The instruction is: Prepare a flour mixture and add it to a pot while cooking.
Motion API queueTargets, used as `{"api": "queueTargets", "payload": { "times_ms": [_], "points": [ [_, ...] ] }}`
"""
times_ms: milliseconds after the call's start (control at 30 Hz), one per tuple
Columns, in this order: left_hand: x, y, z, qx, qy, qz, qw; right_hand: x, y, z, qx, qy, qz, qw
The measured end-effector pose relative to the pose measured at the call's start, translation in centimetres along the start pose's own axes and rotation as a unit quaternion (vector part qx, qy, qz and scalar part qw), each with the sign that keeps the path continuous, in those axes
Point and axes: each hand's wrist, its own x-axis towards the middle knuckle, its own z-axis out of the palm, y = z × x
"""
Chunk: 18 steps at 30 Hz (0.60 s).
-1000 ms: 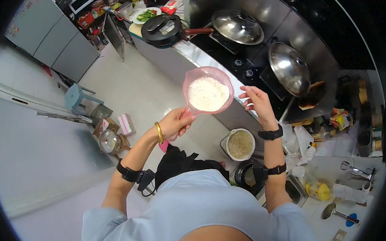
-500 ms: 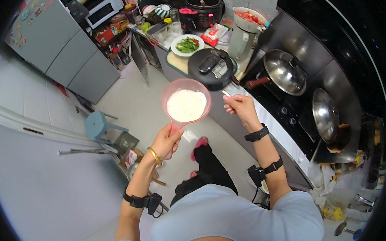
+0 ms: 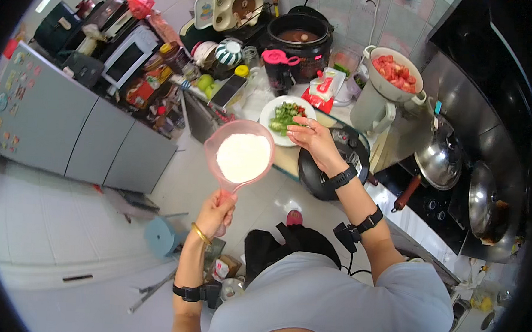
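My left hand [image 3: 217,210] is closed around the handle of a pink translucent water scoop [image 3: 211,163], which I hold out over the floor. White stuff that looks like flour [image 3: 243,157] lies in its bowl. My right hand [image 3: 316,143] reaches over the counter with its fingers stretched out and apart, and I see nothing in it. It covers the near right part of a white plate [image 3: 267,113] of chopped green and red peppers [image 3: 285,115]. Beneath my right wrist is a black lidded pan [image 3: 319,179].
A pot of cut tomatoes [image 3: 395,73] sits on a pale appliance [image 3: 370,106]. Behind the plate stand a black cooker [image 3: 298,35] and a pink-lidded jug [image 3: 278,70]. Lidded pans [image 3: 440,157] occupy the stove at right. A blue stool [image 3: 162,236] stands at left.
My view has turned toward the counter. My right hand has moved from in front of the stove to the pepper plate, and its fingers have spread. My left hand still holds the scoop.
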Motion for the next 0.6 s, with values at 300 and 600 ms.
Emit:
{"api": "queueTargets", "payload": {
  "times_ms": [300, 600],
  "points": [
    [16.8, 11.6, -8.9, 0.03, -0.121, 0.04, 0.991, 19.6, -6.8, -2.3, 0.07, 0.131, -0.071, 0.986],
    [28.7, 19.9, -14.5, 0.098, -0.249, 0.024, 0.963, 35.1, -12.4, -4.7, 0.175, 0.262, -0.007, 0.949]
  ]
}}
